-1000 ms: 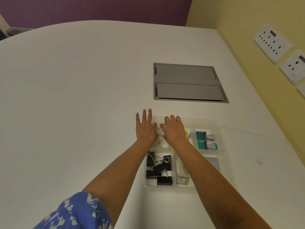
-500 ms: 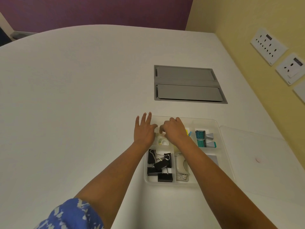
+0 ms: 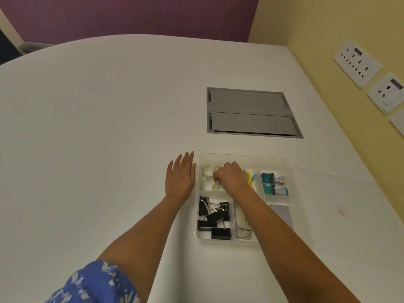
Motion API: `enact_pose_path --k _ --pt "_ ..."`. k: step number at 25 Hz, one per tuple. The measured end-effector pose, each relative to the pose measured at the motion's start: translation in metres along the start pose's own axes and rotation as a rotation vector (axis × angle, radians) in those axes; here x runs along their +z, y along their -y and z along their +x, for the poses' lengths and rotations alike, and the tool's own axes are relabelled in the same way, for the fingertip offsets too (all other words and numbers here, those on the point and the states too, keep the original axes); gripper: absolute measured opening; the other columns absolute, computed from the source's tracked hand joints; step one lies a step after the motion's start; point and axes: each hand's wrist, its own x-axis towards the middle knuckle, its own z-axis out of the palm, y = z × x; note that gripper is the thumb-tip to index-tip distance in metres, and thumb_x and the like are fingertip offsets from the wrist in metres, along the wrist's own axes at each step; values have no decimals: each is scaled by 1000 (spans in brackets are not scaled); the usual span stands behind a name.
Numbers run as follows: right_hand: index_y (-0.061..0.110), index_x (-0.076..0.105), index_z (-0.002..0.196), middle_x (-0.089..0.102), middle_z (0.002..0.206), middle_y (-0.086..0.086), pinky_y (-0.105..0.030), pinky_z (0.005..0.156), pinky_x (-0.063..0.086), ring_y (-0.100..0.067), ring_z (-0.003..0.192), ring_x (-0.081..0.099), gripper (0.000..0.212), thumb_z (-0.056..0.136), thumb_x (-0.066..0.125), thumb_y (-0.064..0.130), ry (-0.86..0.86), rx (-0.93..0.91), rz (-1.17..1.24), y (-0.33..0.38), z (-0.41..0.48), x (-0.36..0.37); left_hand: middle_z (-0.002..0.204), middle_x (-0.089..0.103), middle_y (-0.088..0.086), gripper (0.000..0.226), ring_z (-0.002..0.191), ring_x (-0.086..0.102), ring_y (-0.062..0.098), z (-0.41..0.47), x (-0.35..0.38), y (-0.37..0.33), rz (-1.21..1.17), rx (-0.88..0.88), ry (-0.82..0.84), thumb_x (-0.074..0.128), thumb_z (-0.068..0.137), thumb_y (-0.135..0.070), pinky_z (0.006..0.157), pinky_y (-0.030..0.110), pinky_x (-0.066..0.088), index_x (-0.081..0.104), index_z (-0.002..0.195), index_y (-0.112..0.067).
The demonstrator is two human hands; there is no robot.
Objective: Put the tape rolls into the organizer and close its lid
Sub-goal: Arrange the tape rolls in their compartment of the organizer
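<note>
A clear plastic organizer (image 3: 302, 217) lies on the white table with its lid (image 3: 349, 217) folded open flat to the right. Its far-left compartment holds several clear tape rolls (image 3: 207, 173). My right hand (image 3: 232, 179) is curled inside that compartment, fingers bent over the rolls; whether it grips one is hidden. My left hand (image 3: 180, 177) lies flat on the table just left of the organizer's rim, fingers spread and holding nothing.
Black binder clips (image 3: 213, 217), a stapler (image 3: 241, 224), teal stamps (image 3: 273, 183) and coloured tabs (image 3: 250, 177) fill other compartments. A grey cable hatch (image 3: 251, 112) is set into the table beyond. Wall sockets (image 3: 358, 64) are on the yellow wall to the right.
My left hand has slid left, off the organizer onto the table. My right hand has curled its fingers down into the tape compartment.
</note>
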Motion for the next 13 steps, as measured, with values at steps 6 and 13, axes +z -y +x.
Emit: enact_pose_path --k 6,13 --pt "17 61 120 67 117 -4 -29 96 33 -23 113 52 31 93 53 4 -3 -65 -3 -2 2 7 162 15 -2 49 150 10 16 -14 14 26 81 -54 92 17 104 -31 124 37 6 13 152 -24" --pt "17 64 120 65 117 -8 -28 96 33 -23 113 52 31 94 52 7 22 -43 27 -5 4 3 163 -1 3 52 151 0 21 -21 28 36 132 -46 255 17 104 -33 124 41 4 5 153 -22"
